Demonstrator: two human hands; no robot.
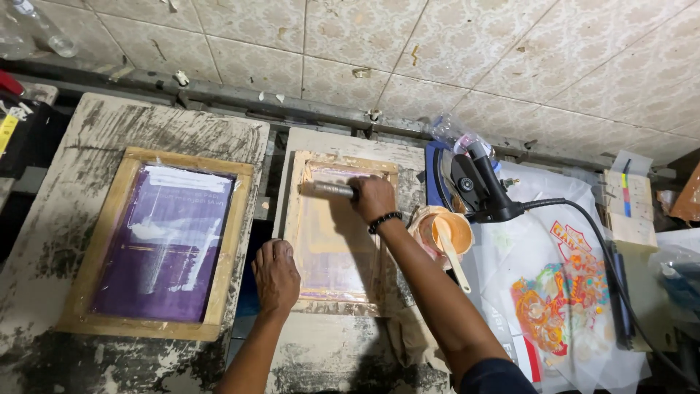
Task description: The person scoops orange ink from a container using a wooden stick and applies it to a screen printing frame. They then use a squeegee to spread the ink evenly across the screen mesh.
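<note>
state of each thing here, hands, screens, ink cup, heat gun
right hand: gripping squeegee at the far end of the peach screen
left hand: pressing that frame's near corner
purple screen: lying flat, untouched
ink cup: open, stick inside
heat gun: resting, unheld

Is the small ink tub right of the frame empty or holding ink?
Holding ink: the tub shows orange ink inside, a spatula standing in it.
</note>
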